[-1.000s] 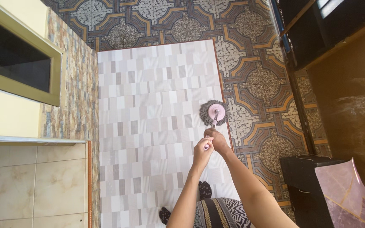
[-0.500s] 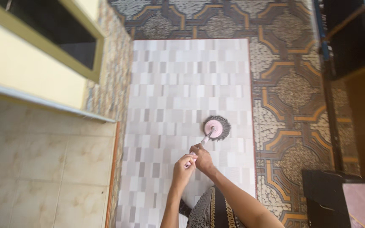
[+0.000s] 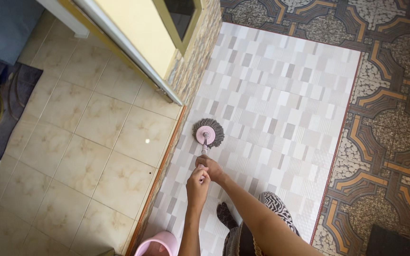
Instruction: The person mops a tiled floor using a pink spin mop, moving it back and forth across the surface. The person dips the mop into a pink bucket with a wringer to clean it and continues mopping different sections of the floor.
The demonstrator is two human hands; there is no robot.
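Observation:
A round mop head (image 3: 209, 133) with grey strands and a pink disc rests on the grey-and-white patterned floor tiles (image 3: 281, 104), close to the step edge. Its pale handle (image 3: 204, 150) runs back toward me. Both hands clasp that handle, one behind the other. My left hand (image 3: 197, 184) grips the near end; my right hand (image 3: 210, 167) is wrapped around it just ahead. My foot in a dark sock (image 3: 226, 215) stands on the tiles below the hands.
Beige glossy tiles (image 3: 86, 156) lie to the left beyond an orange edge strip (image 3: 163, 163). A yellow door frame and stone-clad wall (image 3: 186, 71) stand at the top. A pink bucket rim (image 3: 160, 244) is at the bottom edge. Ornate brown tiles (image 3: 385, 128) lie on the right.
The mop head has swept left across the patterned tiles, from their right border to the left step edge. My view has swung left, showing the beige floor and the pink bucket.

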